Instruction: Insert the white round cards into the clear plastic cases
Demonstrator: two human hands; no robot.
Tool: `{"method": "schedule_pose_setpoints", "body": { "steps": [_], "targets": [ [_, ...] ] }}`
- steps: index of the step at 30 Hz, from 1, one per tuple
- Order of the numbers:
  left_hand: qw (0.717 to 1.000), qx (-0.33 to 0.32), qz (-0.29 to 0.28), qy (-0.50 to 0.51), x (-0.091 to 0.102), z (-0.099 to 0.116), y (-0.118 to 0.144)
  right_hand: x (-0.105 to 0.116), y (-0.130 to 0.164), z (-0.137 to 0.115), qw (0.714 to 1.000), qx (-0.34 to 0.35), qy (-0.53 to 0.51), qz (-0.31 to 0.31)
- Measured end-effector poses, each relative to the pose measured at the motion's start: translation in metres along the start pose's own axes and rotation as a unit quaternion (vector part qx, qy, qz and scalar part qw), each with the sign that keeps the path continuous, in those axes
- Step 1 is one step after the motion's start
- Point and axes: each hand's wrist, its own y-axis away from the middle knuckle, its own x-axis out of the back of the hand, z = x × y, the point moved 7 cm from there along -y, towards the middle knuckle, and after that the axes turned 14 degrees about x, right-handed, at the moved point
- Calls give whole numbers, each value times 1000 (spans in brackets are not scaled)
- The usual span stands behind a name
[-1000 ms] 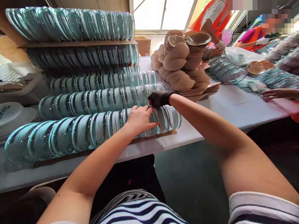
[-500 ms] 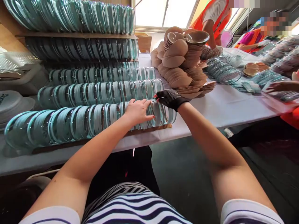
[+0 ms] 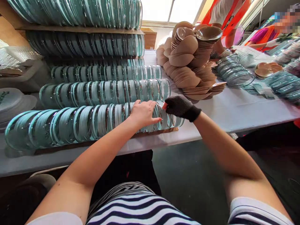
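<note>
My bare left hand (image 3: 144, 114) rests over the front row of round, clear, teal-tinted pieces (image 3: 91, 123), close to the row's right end. Its thumb stretches out to the right and the fingers bend over the top edges. Just right of it, my right hand (image 3: 179, 107) wears a black glove that leaves fingertips bare. Its fingers are pinched together at the top of the row's end; what is between them is too small to make out. The row stands on edge on a brown cardboard strip (image 3: 159, 132).
More rows (image 3: 105, 90) of clear pieces stand behind, some on cardboard tiers. Stacked tan bowl-shaped pieces (image 3: 182, 76) rise right of the rows. A white basket (image 3: 21, 56) sits at left. Other people in orange vests (image 3: 229, 18) are across the white table (image 3: 211, 122).
My right hand has moved a little right, away from my left hand, with its fingers drawn together. My left hand stays over the row. The view has shifted slightly.
</note>
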Motion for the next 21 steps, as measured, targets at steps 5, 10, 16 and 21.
{"method": "schedule_pose_setpoints", "body": {
  "steps": [5,10,16,21],
  "targets": [
    [1000,2,-8,-7,-2,-1,-1,-58,70,-38,996,-55,45,49],
    [1000,1,-12,-14,-3,-2,0,-123,101,-53,990,-112,84,34],
    [1000,5,-12,-26,0,-1,2,-142,95,-51,985,-147,89,1],
    [1000,8,-15,-24,1,-4,4,-129,97,-57,990,-114,79,-7]
  ]
}}
